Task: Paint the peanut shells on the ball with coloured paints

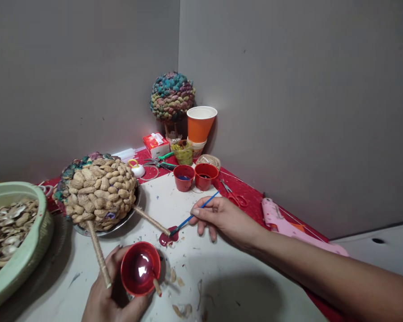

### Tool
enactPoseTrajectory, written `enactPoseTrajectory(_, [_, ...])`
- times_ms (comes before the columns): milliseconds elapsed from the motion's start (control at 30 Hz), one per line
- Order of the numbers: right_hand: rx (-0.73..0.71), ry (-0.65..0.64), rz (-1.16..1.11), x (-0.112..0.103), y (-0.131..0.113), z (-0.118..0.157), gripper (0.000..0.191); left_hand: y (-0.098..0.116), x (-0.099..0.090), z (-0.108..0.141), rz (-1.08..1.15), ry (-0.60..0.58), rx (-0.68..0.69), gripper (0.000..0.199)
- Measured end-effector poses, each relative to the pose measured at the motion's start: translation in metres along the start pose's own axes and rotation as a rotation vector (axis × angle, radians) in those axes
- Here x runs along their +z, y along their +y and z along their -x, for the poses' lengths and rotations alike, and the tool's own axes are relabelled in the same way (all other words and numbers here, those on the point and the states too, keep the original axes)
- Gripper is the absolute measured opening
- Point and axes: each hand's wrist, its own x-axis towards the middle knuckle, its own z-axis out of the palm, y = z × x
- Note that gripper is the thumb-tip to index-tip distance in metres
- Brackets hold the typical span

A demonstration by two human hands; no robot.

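Observation:
My left hand (112, 286) is wrapped round a red cup (140, 268) of dark red liquid, with a small stick leaning on its rim. Between the fingers of my right hand (211, 217) is a blue paintbrush (195, 212), its tip in or just above a dark red puddle (164, 239) on the white board. A ball covered in peanut shells (97, 190) rests in a metal bowl, mostly plain with coloured patches at its left and top. Two wrapped sticks (151, 220) extend from it, one ending at the puddle, the other near my left hand.
A green basket of shells (43, 214) stands at the left. Behind are two red paint cups (184, 178), a painted shell ball (172, 96), an orange cup (200, 127), a tissue pack (156, 144) and pliers. Red scissors (237, 197) and a pink glue gun (289, 226) lie right.

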Motion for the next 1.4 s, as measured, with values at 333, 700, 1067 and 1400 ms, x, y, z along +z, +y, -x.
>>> enactPoseTrajectory(333, [0.084,-0.056,-0.224,0.001,-0.019,0.026,0.036,-0.006,-0.001,-0.001,-0.073,-0.056,0.17,0.054])
enactPoseTrajectory(700, [-0.043,-0.067,0.104,0.021,-0.03,0.049,0.042,-0.003,-0.005,-0.003,-0.151,-0.049,0.206,0.055])
enactPoseTrajectory(1067, [-0.118,0.045,0.155,0.003,-0.021,0.026,0.042,0.0,-0.002,-0.003,0.072,-0.046,-0.022,0.045])
enactPoseTrajectory(1400, [-0.078,0.03,0.135,0.008,0.002,0.006,0.036,0.005,-0.002,-0.008,0.108,-0.059,-0.047,0.047])
